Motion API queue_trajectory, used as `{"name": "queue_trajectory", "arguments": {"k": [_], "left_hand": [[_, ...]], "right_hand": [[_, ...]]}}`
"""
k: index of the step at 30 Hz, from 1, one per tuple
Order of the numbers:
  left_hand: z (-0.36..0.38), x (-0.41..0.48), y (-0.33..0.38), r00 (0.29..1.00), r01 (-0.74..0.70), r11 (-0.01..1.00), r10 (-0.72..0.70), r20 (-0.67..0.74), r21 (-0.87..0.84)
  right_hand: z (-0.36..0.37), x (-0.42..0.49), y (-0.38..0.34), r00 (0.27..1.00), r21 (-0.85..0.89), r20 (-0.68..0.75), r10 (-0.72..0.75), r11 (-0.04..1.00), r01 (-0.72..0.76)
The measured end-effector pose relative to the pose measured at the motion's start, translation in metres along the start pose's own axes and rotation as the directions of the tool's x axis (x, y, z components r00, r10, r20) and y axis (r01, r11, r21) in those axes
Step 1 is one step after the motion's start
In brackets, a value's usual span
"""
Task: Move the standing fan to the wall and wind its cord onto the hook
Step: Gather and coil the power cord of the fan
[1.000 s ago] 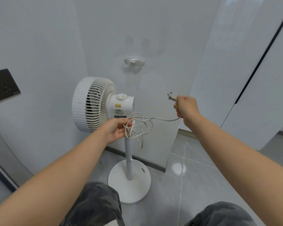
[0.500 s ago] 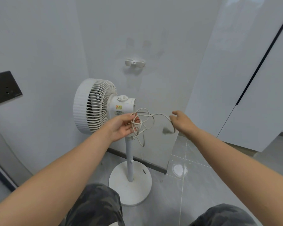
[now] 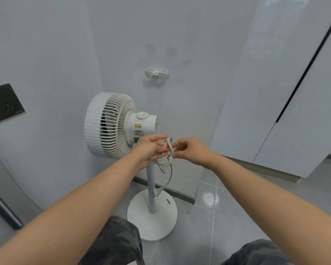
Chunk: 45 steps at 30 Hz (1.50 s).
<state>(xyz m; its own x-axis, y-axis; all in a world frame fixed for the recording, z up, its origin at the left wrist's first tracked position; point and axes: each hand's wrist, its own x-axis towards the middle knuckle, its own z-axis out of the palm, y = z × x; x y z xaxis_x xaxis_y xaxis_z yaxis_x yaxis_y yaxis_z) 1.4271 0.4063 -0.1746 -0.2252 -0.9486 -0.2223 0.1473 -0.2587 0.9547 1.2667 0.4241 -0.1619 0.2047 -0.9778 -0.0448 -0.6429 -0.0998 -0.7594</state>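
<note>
While the standing fan [image 3: 96,127] stands upright on the grey tiled floor [image 3: 237,217] close to the pale wall [image 3: 122,44], both hands meet just in front of its motor housing, at the top of the pole [image 3: 151,185]. The fan is white, with a round ribbed grille turned to the left, a dial [image 3: 142,115] on top of the housing and a small red and yellow sticker on its side; its slim pole rises from a flat round base [image 3: 155,224] near the skirting. The cord [image 3: 167,159] is off-white and gathered into a few loose loops between the hands. The left hand [image 3: 149,148] holds the bundle with curled fingers, thumb stretched over the top, and the right hand [image 3: 189,150] pinches the same loops from the other side. One strand hangs down beside the pole and ends in the plug [image 3: 157,192], which dangles just above the base. The white hook [image 3: 156,73] sits on the wall above the fan, well apart from the cord, with nothing wound on it. A dark socket panel [image 3: 4,104] is fixed to the wall at the left.
</note>
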Motion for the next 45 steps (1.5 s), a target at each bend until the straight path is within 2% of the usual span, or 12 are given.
{"name": "queue_trajectory", "arguments": {"k": [5,13,17,20,22,25,31,33,36,40,43,45], "left_hand": [[-0.004,0.004,0.004,0.999,-0.046,0.984,0.045,0.011,0.172],[-0.002,-0.001,0.002,0.994,-0.107,0.924,0.097,0.045,0.366],[0.002,-0.003,0.002,0.990,-0.142,0.885,0.131,0.054,0.443],[-0.001,-0.002,0.002,0.985,-0.160,0.816,0.168,0.036,0.555],[-0.001,-0.002,0.003,0.983,-0.158,0.781,0.183,0.021,0.605],[0.005,-0.005,0.004,0.982,-0.162,0.711,0.185,0.040,0.684],[0.014,-0.008,0.001,0.968,-0.193,0.447,0.233,0.095,0.874],[0.013,-0.008,0.002,0.964,-0.201,0.422,0.245,0.102,0.884],[0.013,-0.006,0.002,0.958,-0.237,0.423,0.248,0.140,0.874],[0.014,-0.005,0.005,0.930,-0.313,0.488,0.330,0.160,0.815],[0.016,-0.004,0.006,0.921,-0.327,0.617,0.379,0.094,0.716],[0.016,-0.002,0.006,0.938,-0.293,0.797,0.348,-0.004,0.528]], "right_hand": [[0.001,0.002,0.006,0.997,-0.086,-0.039,-0.059,0.995,0.055],[0.007,-0.004,0.018,0.978,-0.390,-0.111,-0.176,0.913,0.120],[-0.001,0.001,0.024,0.984,-0.204,-0.174,-0.043,0.979,0.007],[-0.004,0.002,0.027,0.988,0.143,-0.070,0.139,0.981,-0.128],[-0.004,0.002,0.028,0.983,0.291,-0.019,0.184,0.941,-0.170],[-0.003,0.004,0.023,0.984,0.356,-0.017,0.180,0.920,-0.162],[-0.006,0.003,0.014,0.980,0.408,-0.061,0.188,0.901,-0.147],[-0.007,0.002,0.014,0.979,0.422,-0.053,0.199,0.893,-0.158],[-0.007,0.003,0.019,0.962,0.413,-0.090,0.258,0.889,-0.200],[-0.011,0.004,0.030,0.876,0.434,-0.219,0.429,0.847,-0.306],[-0.009,0.004,0.038,0.847,0.439,-0.208,0.489,0.821,-0.366],[-0.007,0.003,0.041,0.845,0.450,-0.159,0.510,0.800,-0.398]]}}
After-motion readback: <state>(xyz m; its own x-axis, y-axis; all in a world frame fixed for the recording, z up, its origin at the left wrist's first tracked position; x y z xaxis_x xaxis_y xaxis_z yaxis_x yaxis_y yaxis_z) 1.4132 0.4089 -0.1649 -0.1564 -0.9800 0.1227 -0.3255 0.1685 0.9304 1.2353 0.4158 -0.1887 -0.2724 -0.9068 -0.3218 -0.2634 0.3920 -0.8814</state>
